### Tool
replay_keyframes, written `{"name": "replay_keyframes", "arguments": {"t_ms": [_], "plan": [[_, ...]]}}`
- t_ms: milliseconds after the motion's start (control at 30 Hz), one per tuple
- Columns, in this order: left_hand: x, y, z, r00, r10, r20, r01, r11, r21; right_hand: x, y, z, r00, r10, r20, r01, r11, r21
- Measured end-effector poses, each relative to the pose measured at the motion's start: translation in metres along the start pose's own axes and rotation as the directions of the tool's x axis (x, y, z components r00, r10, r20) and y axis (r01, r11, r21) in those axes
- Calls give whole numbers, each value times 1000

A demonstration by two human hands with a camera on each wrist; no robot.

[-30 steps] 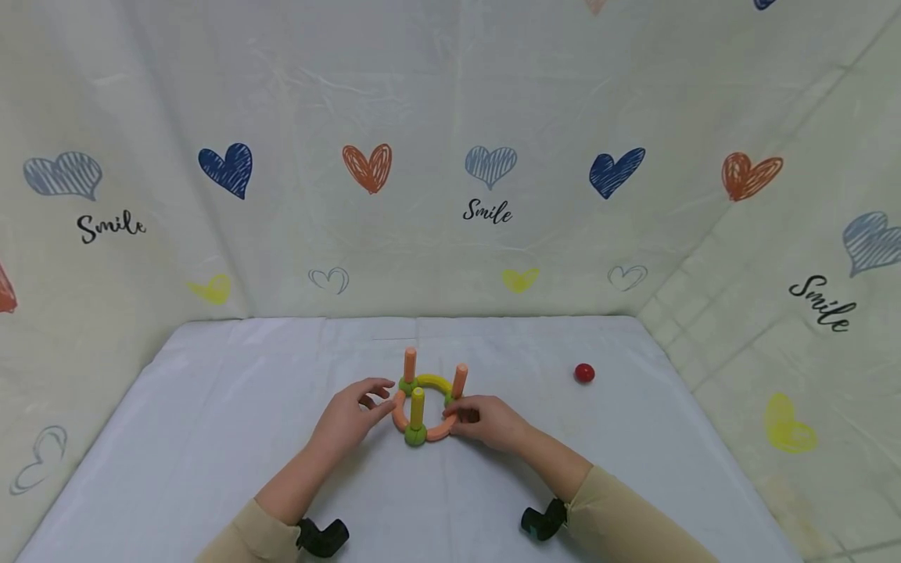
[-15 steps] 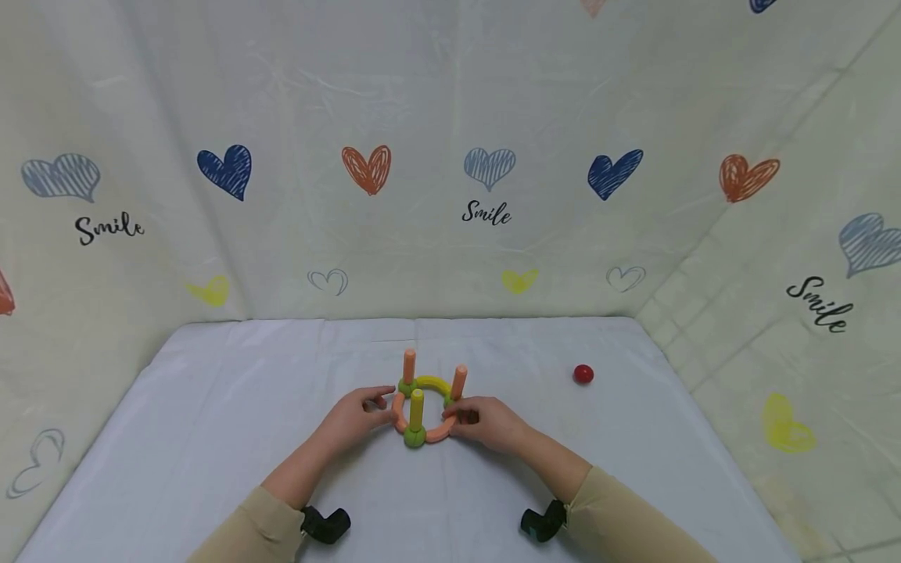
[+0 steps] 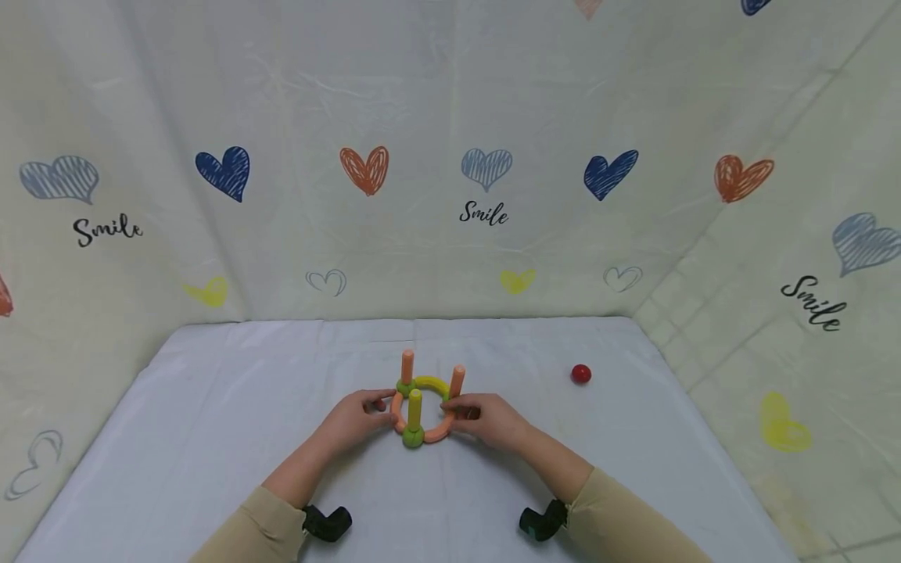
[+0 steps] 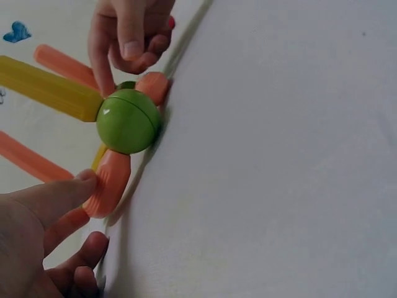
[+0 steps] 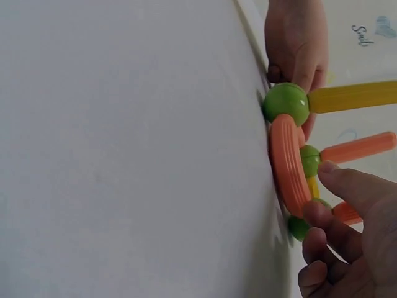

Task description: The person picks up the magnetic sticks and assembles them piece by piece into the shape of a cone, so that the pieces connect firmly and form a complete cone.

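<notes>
A ring of toy building rods and balls point(image 3: 438, 433) rests on the white cloth between both hands. It joins curved orange pieces and a yellow curve point(image 3: 430, 381) with green balls point(image 3: 413, 437). From the balls rise a yellow rod point(image 3: 415, 408) and two orange rods point(image 3: 407, 366). My left hand point(image 3: 357, 416) pinches the left orange curve point(image 4: 109, 186), thumb on its near side. At the opposite side my right hand point(image 3: 492, 421) holds the ring near its right ball. One fingertip meets the end of the orange curve point(image 5: 288, 164); the far contact is partly hidden.
A small red ball point(image 3: 581, 374) lies toward the back right of the table point(image 3: 535, 352). Behind and beside the table hangs a pale curtain point(image 3: 303, 94) printed with hearts. Black wrist-worn devices point(image 3: 327, 524) sit at both cuffs.
My left hand has closed in on the ring's left curve, its thumb and index drawing together there. My right hand has stayed nearly still at the right side.
</notes>
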State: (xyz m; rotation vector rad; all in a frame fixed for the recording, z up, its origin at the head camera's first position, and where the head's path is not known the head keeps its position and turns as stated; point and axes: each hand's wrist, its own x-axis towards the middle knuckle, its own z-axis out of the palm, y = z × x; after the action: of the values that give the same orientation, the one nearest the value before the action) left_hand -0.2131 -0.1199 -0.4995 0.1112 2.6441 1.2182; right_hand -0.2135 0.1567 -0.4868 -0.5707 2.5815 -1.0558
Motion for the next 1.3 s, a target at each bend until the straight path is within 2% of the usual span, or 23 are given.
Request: {"name": "replay_keyframes", "arguments": {"t_ms": [200,400,567,733,900,1133,1300], "plan": [[0,1,-3,1000,-10,21,11,1000,-21,-3,2,-8,1000,10,-19,-10,1000,-6],[1,-1,-6,998,-21,60,22,1000,-18,-12,9,-21,996,80,-33,-80,997,4],[2,-2,-6,998,-13,68,15,1000,-19,-24,23,-42,985,136,-106,-134,991,23],[4,-3,-4,998,-4,62,6,1000,-25,-37,46,-72,963,177,-202,-177,984,20],[4,-5,-3,998,-3,56,5,1000,-28,-51,69,-103,938,186,-294,-200,980,-18],[2,-6,-5,998,1,58,2,999,-48,-66,89,-137,906,246,-345,-258,966,12],[3,-5,-5,998,-5,60,8,999,-53,-69,97,-149,867,324,-379,-347,938,9]]}}
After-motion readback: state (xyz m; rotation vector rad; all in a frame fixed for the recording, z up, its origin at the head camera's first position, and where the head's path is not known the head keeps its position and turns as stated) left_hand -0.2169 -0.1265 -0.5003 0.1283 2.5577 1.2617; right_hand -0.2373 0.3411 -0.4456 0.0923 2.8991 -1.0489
